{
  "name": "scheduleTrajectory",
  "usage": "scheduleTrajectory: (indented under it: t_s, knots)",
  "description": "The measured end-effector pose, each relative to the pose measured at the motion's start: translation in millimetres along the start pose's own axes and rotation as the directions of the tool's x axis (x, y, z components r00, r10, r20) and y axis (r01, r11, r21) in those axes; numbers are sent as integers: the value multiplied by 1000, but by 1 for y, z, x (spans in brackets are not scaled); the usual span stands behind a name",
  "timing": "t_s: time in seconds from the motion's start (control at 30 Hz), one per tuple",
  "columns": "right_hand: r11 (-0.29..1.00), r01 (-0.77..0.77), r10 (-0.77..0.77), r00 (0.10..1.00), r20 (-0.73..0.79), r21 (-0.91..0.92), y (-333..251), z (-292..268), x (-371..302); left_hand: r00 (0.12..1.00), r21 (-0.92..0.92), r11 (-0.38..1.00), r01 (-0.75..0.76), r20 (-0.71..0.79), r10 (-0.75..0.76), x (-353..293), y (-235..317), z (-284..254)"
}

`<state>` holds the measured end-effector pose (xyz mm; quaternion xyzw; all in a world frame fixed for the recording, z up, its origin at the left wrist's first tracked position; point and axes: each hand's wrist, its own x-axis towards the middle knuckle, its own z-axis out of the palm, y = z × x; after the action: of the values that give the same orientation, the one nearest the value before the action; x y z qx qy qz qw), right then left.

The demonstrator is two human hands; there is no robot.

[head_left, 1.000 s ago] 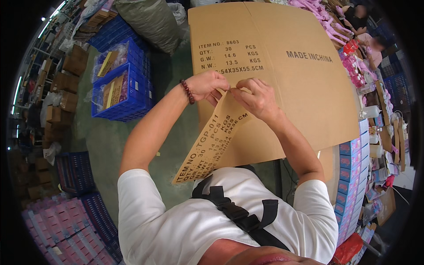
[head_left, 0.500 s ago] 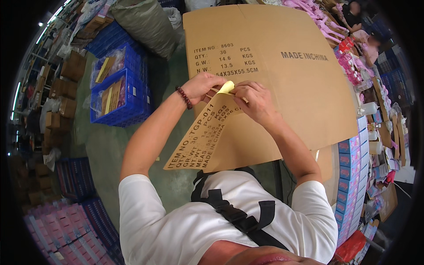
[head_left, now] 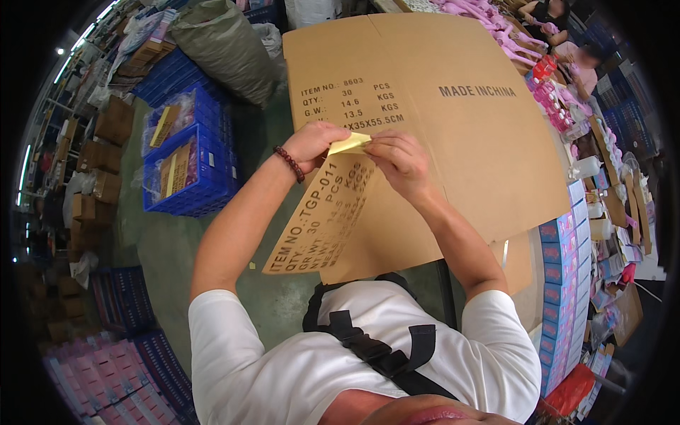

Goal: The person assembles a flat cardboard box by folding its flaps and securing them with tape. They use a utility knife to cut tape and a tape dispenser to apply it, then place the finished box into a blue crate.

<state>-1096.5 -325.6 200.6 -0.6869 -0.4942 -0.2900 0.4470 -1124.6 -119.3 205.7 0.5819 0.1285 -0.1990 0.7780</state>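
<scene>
A glossy pale yellow strip, tape or paper, is stretched between my two hands at the top of a printed brown cardboard piece. My left hand, with a dark bead bracelet at the wrist, is closed on the cardboard's upper end and the strip's left end. My right hand pinches the strip's right end with thumb and fingertips. The cardboard piece slants down toward my body. Beneath my hands lies a large flat cardboard sheet with black print. My fingers hide part of that print.
Blue crates holding cardboard and plastic bags stand on the floor at left, below a big grey sack. Stacked blue boxes line the right side. Pink plastic parts and two people sit at the far right.
The yellow strip was curled up between my fingers and now lies flatter, drawn out between both hands. The printed cardboard piece has turned slightly. The whole view has shifted a little.
</scene>
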Motion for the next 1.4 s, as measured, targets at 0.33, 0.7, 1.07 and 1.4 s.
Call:
scheduleTrajectory:
  t_s: [0.33,0.7,1.07,1.4]
  knots:
    - [967,255,-254,966,-48,3,2,-53,45,960,-311,950,-30,-275,-60,4,-17,-71]
    - [969,231,-244,951,-188,-88,19,-111,120,753,-476,726,-497,-652,88,-11,-114,-243]
    - [984,-169,122,883,-453,-63,-7,-147,192,-55,274,405,-872,-878,475,-192,-58,-333]
    - [980,-193,163,922,-351,-50,-57,-150,228,575,712,515,-477,-191,796,-195,80,-149]
